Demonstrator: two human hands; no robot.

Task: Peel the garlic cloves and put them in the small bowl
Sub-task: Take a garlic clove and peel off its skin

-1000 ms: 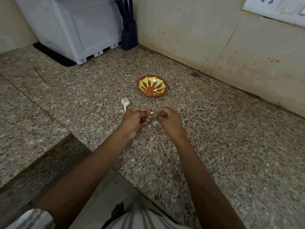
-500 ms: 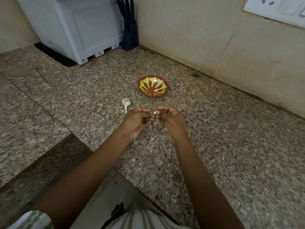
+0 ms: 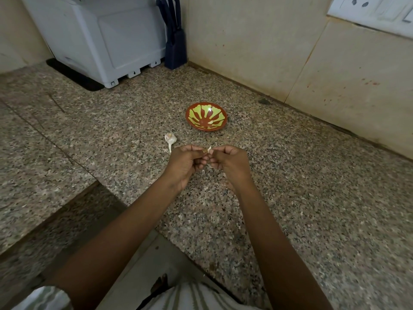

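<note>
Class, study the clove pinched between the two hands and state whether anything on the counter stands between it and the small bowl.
Nothing visible does. Only bare counter lies between the clove, pinched by left hand and right hand, and the small bowl beyond. The garlic bulb lies left of that path.

the person wears a loose garment [image 3: 192,297] of white cloth with broad grey-green stripes, seen along the bottom edge. a short sleeve [image 3: 44,297] of the same striped cloth covers the left upper arm. the left forearm [image 3: 125,220] and right forearm [image 3: 268,231] are bare down to the left hand [image 3: 183,164] and right hand [image 3: 232,163].
</note>
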